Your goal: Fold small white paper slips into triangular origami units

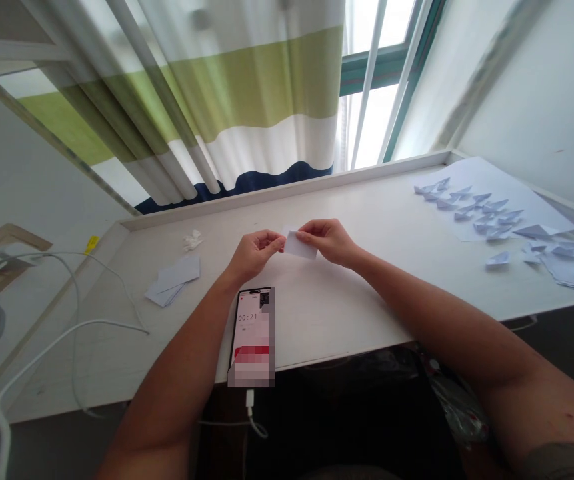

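Right hand (331,241) pinching white paper (301,249), long axis running sideways, dipping rightward, left hand (254,256) touching its left edge (grip unclear)

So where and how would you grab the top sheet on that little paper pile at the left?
Probably pinched by its right end, the left hand coming from the right: the top sheet lies askew, and that end seems to reach past the slips beneath.
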A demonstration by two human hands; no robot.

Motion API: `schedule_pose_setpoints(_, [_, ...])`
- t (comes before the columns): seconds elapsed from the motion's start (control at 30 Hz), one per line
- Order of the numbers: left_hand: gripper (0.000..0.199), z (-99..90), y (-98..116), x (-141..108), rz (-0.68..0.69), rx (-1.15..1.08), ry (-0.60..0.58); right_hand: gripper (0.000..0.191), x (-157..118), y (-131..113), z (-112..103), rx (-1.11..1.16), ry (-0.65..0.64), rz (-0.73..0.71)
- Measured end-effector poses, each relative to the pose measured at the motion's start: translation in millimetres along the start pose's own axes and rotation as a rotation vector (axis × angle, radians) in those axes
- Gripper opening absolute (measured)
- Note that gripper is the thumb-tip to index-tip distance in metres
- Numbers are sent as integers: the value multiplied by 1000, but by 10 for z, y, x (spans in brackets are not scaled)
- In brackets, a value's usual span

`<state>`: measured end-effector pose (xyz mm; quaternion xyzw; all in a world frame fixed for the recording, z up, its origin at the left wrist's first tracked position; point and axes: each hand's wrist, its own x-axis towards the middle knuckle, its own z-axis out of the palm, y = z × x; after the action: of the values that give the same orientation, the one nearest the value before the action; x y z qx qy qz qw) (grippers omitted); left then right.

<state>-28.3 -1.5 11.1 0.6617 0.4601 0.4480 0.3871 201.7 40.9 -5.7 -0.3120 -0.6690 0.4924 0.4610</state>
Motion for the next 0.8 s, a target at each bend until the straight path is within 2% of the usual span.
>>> schedule_pose_setpoints(0.17, [38, 32, -39, 8, 18, 35, -23, 51, -6, 11, 26, -15, -25, 2])
schedule_pose_setpoints(0.3, [45, 11, -60, 11, -41, 47, 23, 57, 20, 14, 12, 31, 92, 3])
schedule_pose_setpoints(0.43, [54, 53, -47, 1, -81, -25, -37, 63, 33, 12, 29, 151, 143, 53])
schedule_pose_setpoints(0.57, [55, 127, -12, -17, -57, -100, -75, 63, 13, 4, 78, 190, 126, 63])
schedule_pose_setpoints(0.7, [46, 119, 7, -27, -43, -53, -19, 60, -18, 1, 96, 148, 54, 62])
schedule_pose_setpoints(0.8, [42, 82, 8, -26, -49, -64, -18, 58, -33, -5, 95, 132, -3, 58])
